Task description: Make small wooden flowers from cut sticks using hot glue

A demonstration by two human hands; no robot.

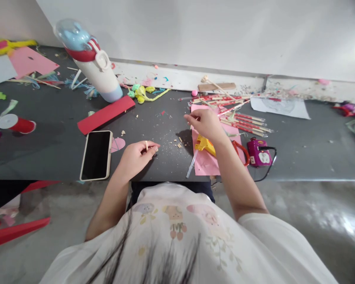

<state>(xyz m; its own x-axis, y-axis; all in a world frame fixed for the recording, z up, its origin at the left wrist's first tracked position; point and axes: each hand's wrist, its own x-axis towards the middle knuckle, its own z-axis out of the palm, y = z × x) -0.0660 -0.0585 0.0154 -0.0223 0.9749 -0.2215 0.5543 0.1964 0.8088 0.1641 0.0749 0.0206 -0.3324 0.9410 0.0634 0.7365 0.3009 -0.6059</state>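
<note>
My left hand [137, 154] rests on the dark table [47, 142], fingers closed round a small wooden stick piece [147, 146]. My right hand [205, 123] hovers over a pink paper sheet [207, 161], fingers pinched on something thin that I cannot make out. Just below that hand lies a yellow glue gun [205, 144] with a clear glue stick poking out. Past the hand lies a pile of red-wrapped wooden sticks [242, 120]. Small wood chips [179, 142] lie scattered between the hands.
A phone [96, 154] lies left of my left hand, with a red paper strip [105, 114] and a white-and-red bottle [91, 63] behind it. Red-handled scissors [241, 152] and a small purple device [258, 153] sit right of the pink sheet. Paper scraps cover the far left.
</note>
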